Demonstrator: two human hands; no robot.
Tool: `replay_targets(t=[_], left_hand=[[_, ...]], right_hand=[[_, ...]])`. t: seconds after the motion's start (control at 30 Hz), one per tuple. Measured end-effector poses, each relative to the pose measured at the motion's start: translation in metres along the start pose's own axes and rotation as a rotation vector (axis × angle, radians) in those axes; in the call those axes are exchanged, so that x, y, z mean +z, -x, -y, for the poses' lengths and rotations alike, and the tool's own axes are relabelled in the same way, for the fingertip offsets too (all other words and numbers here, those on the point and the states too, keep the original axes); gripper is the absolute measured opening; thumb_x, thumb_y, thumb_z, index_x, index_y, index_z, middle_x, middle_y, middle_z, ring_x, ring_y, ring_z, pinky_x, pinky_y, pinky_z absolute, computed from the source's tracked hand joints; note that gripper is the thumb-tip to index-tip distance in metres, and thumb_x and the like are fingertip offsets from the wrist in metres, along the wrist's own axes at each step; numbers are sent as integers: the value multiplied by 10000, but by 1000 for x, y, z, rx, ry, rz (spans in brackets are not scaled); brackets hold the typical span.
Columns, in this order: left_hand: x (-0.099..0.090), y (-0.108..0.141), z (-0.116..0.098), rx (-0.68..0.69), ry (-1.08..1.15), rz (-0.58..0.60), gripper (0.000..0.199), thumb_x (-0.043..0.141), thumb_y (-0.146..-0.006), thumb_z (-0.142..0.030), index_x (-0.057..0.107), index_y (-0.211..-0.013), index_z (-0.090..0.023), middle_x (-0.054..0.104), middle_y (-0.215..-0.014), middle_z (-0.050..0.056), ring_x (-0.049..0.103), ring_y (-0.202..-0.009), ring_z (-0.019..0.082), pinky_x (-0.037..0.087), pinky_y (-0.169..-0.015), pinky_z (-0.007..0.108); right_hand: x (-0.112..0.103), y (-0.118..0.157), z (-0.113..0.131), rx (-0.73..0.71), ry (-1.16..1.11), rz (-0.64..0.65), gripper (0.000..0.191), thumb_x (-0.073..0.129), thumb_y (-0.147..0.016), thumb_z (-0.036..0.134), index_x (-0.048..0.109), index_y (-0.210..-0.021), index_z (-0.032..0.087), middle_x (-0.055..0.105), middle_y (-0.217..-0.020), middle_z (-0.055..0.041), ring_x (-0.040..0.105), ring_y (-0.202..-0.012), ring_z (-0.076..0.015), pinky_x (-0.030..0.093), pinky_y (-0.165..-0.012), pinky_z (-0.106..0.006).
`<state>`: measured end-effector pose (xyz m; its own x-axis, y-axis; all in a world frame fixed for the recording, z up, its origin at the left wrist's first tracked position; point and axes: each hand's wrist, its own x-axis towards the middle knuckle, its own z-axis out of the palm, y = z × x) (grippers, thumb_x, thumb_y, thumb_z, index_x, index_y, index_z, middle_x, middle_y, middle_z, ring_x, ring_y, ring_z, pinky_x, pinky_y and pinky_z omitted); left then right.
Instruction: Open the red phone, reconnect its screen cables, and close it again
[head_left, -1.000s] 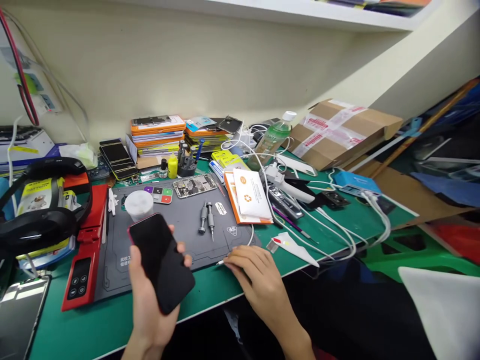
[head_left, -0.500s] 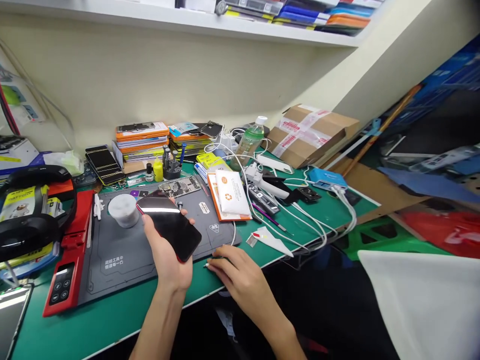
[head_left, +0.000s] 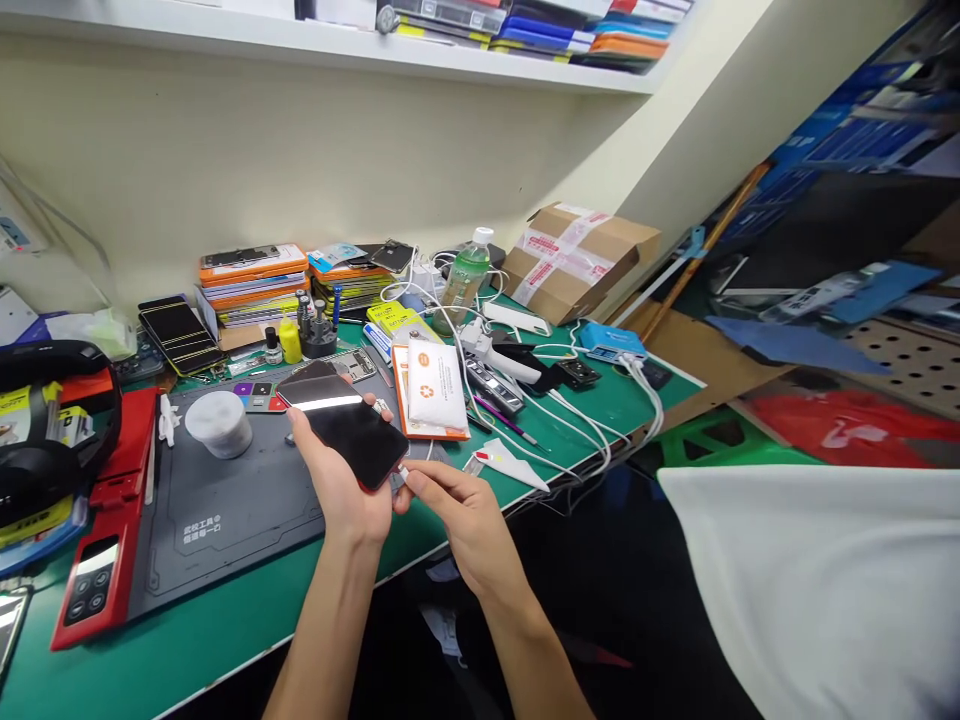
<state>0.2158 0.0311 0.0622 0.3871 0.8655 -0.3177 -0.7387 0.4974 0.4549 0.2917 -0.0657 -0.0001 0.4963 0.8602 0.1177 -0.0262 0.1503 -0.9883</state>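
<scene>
Lying screen up in the left hand (head_left: 349,500), a dark phone (head_left: 349,428) is slanting above the right part of a grey mat (head_left: 247,525), towards the front edge of the green bench (head_left: 225,610). Its long axis is running from upper left to lower right, so one short end is facing the right hand (head_left: 461,500). The left thumb is pressing along one long side while the fingers are curling round the other. The right thumb and fingertips are pinching a small white plug (head_left: 403,473) narrowly between them, right at that short end; whether it is sitting inside the phone or only beside it, I cannot tell. Near the mat's left edge a white tub (head_left: 219,425) is standing upright; by its right edge a white packet (head_left: 436,385) is lying.
</scene>
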Motion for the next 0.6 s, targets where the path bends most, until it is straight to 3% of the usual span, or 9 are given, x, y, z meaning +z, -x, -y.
replay_targets(t=[0.17, 0.3, 0.47, 0.6], left_hand=[[-2, -6, 5, 64, -56, 38, 771, 535, -959, -846, 709, -1308, -182, 740, -887, 51, 713, -688, 174, 564, -638, 264], [-6, -4, 11, 139, -130, 53, 779, 522, -959, -861, 711, -1349, -214, 770, -947, 61, 747, -744, 188, 591, -658, 270], [-14, 11, 21, 249, -236, 77, 835, 550, -924, -903, 717, -1385, -227, 815, -1123, 112, 787, -919, 253, 623, -681, 293], [-26, 22, 26, 276, -293, 86, 916, 531, -902, -942, 705, -1400, -193, 826, -1069, 130, 779, -869, 255, 624, -667, 301]], right_hand=[[4, 0, 0, 62, -125, -27, 270, 789, -935, 477, 849, -1001, 222, 744, -722, -11, 709, -754, -184, 595, -863, -356], [3, 0, -3, 111, -183, -24, 311, 819, -895, 518, 838, -940, 212, 715, -682, -8, 670, -713, -175, 569, -833, -350], [-13, -4, -3, 196, -166, 43, 347, 856, -861, 541, 830, -852, 195, 707, -662, -25, 642, -694, -174, 535, -809, -343], [-23, -8, -2, 231, -109, 113, 392, 872, -834, 583, 830, -835, 193, 719, -683, -42, 642, -726, -187, 519, -795, -337]])
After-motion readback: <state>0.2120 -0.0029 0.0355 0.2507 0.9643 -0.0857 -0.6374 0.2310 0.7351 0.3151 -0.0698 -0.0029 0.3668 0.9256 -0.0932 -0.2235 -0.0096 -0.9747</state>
